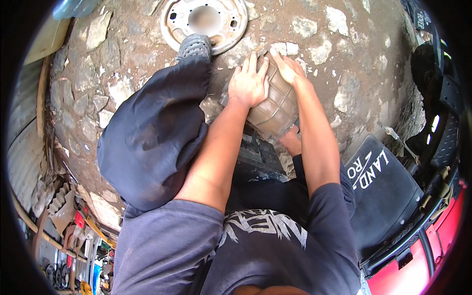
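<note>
A brown, rounded shell-like piece with a raised grid pattern (pixel 273 110) lies tilted between my legs; I cannot tell its exact kind. My left hand (pixel 249 84) rests on its upper left face, fingers spread and thumb pointing toward the middle. Along its far right edge, my right hand (pixel 290 70) has its fingers curved over the surface. Both palms touch the piece, and its underside is hidden. A bare ankle (pixel 291 140) shows just below its near end.
Beyond my shoe (pixel 195 47) lies a round, pale metal wheel rim (pixel 169 34) on rough dirt and stone ground (pixel 339 98). At right are a black mud flap (pixel 383 191) and red vehicle bodywork (pixel 445 246). Scrap and tools (pixel 73 231) lie at lower left.
</note>
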`<state>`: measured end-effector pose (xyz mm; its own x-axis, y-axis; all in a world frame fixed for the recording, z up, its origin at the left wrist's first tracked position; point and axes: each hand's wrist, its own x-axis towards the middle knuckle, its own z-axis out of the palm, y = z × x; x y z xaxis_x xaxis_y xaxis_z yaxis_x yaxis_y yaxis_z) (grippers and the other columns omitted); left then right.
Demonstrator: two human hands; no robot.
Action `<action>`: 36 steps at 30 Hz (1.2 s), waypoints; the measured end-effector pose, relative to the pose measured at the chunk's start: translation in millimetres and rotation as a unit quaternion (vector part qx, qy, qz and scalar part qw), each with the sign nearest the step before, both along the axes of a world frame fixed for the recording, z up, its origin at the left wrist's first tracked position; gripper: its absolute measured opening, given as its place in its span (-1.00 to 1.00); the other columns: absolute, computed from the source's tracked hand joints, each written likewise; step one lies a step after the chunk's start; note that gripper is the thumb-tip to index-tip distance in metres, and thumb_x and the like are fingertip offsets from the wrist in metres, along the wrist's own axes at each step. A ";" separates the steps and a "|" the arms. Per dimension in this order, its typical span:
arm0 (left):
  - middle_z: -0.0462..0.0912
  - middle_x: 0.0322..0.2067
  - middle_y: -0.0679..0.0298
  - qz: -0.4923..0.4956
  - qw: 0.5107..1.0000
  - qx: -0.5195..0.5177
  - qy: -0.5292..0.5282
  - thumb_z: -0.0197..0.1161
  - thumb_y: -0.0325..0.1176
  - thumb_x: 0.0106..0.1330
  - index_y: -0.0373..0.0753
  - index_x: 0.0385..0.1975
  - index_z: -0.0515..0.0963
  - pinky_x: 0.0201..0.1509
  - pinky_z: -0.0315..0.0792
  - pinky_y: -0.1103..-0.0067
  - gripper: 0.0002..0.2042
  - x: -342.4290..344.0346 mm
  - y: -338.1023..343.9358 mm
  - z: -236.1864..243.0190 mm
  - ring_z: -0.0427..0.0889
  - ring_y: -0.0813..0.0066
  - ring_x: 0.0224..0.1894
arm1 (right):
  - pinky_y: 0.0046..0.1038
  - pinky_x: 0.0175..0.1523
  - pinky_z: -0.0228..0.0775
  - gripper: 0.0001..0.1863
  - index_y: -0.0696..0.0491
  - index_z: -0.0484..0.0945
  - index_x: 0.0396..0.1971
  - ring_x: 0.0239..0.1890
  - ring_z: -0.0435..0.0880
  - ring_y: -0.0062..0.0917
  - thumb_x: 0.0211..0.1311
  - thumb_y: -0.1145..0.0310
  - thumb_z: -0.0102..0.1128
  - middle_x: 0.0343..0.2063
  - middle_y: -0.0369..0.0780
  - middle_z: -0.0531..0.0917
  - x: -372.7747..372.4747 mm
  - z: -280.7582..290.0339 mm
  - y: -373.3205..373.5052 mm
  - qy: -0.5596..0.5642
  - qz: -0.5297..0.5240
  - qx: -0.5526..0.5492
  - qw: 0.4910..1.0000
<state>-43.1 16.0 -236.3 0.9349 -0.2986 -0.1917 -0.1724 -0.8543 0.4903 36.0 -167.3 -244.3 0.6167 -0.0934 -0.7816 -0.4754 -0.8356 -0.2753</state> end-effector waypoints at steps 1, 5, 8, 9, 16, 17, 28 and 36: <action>0.32 0.51 -0.15 -0.001 1.000 0.009 -0.001 0.11 -0.08 0.52 -0.09 0.50 0.42 0.51 0.36 0.11 -0.42 -1.6 2.7 -1.9 0.39 -0.05 0.50 | -0.12 0.67 0.07 0.24 0.20 0.28 0.57 0.59 0.32 0.01 0.36 -0.68 -0.30 0.51 0.12 0.40 -10.1 6.4 4.5 -0.018 0.011 -0.004 1.000; 0.31 0.51 -0.15 -0.001 1.000 0.015 -0.006 0.10 -0.06 0.51 -0.10 0.52 0.41 0.48 0.37 0.14 -0.40 -2.0 7.2 -5.8 0.39 -0.01 0.49 | -0.16 0.66 0.08 0.04 0.04 0.36 0.57 0.59 0.33 -0.05 0.47 -0.55 -0.26 0.50 0.00 0.46 -42.9 45.2 3.0 -0.068 0.066 -0.007 0.995; 0.30 0.52 -0.14 -0.003 1.000 0.018 -0.010 0.12 -0.07 0.51 -0.10 0.52 0.41 0.47 0.38 0.15 -0.40 -1.9 4.9 -5.1 0.40 0.00 0.47 | -0.16 0.68 0.04 0.05 0.08 0.36 0.56 0.61 0.28 -0.05 0.48 -0.55 -0.28 0.53 -0.01 0.42 -41.6 55.0 -8.7 -0.059 0.046 0.063 0.995; 0.30 0.52 -0.14 -0.005 1.000 0.022 -0.011 0.12 -0.07 0.50 -0.10 0.52 0.42 0.47 0.38 0.15 -0.40 -1.9 4.4 -4.5 0.40 0.00 0.47 | -0.17 0.70 -0.01 0.13 0.15 0.27 0.59 0.63 0.24 -0.06 0.45 -0.58 -0.31 0.55 0.04 0.36 -43.4 30.6 -12.8 -0.075 0.048 0.044 0.995; 0.25 0.55 -0.14 -0.011 1.000 0.016 0.024 0.10 -0.07 0.52 -0.05 0.55 0.36 0.55 0.33 0.09 -0.39 -1.0 4.2 -6.1 0.35 -0.08 0.53 | -0.21 0.76 -0.19 0.22 0.25 0.12 0.62 0.69 0.10 -0.11 0.39 -0.59 -0.17 0.62 0.08 0.20 -34.5 42.1 16.6 -0.039 0.059 -0.008 0.997; 0.24 0.56 -0.14 -0.013 0.999 0.020 0.024 0.09 -0.05 0.51 -0.06 0.55 0.37 0.54 0.33 0.10 -0.39 0.9 3.9 -5.1 0.33 -0.06 0.54 | -0.23 0.77 -0.22 0.26 0.30 0.07 0.62 0.70 0.07 -0.12 0.39 -0.60 -0.15 0.62 0.10 0.19 -50.4 45.4 19.0 -0.095 0.102 -0.030 0.990; 0.28 0.54 -0.09 -0.011 0.999 0.034 0.024 0.07 -0.04 0.49 -0.10 0.55 0.35 0.50 0.35 0.14 -0.36 -1.2 6.1 -4.4 0.35 0.03 0.53 | -0.16 0.64 0.19 -0.13 0.16 0.44 0.48 0.54 0.41 -0.07 0.53 -0.30 0.03 0.47 0.05 0.48 -93.9 53.4 45.3 -0.221 0.084 -0.089 0.968; 0.29 0.54 -0.06 0.007 0.999 -0.004 0.040 0.04 -0.04 0.57 -0.09 0.53 0.39 0.56 0.29 0.09 -0.42 0.5 4.6 5.2 0.36 0.00 0.53 | -0.19 0.14 0.65 -0.67 0.04 0.71 0.14 0.02 0.85 -0.15 0.53 0.20 0.28 -0.02 0.00 0.82 -127.4 52.0 68.5 -0.410 -0.193 0.007 0.891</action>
<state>-42.6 20.6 -231.1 0.9209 -0.2870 -0.2638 -0.1201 -0.8527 0.5083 -91.4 -98.8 -192.3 0.9052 -0.4163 -0.0849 -0.3605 -0.6469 -0.6720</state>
